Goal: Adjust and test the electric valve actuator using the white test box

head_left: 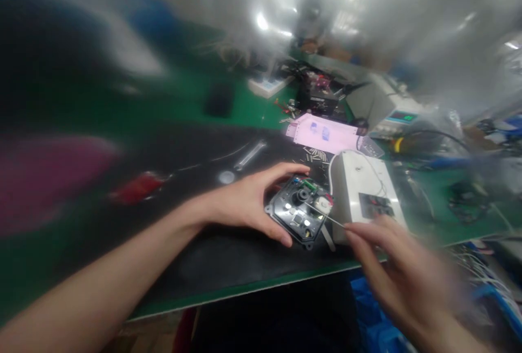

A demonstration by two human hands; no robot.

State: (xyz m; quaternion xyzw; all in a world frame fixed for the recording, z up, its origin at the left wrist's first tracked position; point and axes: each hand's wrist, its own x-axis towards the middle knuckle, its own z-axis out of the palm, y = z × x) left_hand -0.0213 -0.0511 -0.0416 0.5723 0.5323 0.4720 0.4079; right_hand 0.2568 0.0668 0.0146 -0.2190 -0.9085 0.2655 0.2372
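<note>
Nearest, low on the right: right hand (391,266), blurred, thumb and forefinger pinched narrow on the near end of a thin metal rod (325,215). Under that wrist, below the desk (244,286) edge, something blue, too smeared to name

Just beyond and to the left, on the black mat (220,258): black module (299,210), a squarish board with small parts on its upper face, lying flat and turned cornerwise. Held by the left hand (247,203), thumb curled along the near edge, fingers reaching over the far corner, closed around it from the left. Left hand touching it, right hand apart and reaching it only through the rod

Long axis of the rod running from the right fingertips up and leftward, far tip over the middle of the module; whether touching the board or hovering just above, cannot tell

Just beside the module on the right, a white box (362,190) with a dark panel on top

Farther back on the mat, scattered small metal pins (316,154) and a pale pink sheet (326,135); off to the left, a slim metal tool (249,155) and a red blur (138,187)

Farthest, a meter with a green display (402,117) amid cables, all else lost in motion blur
</note>
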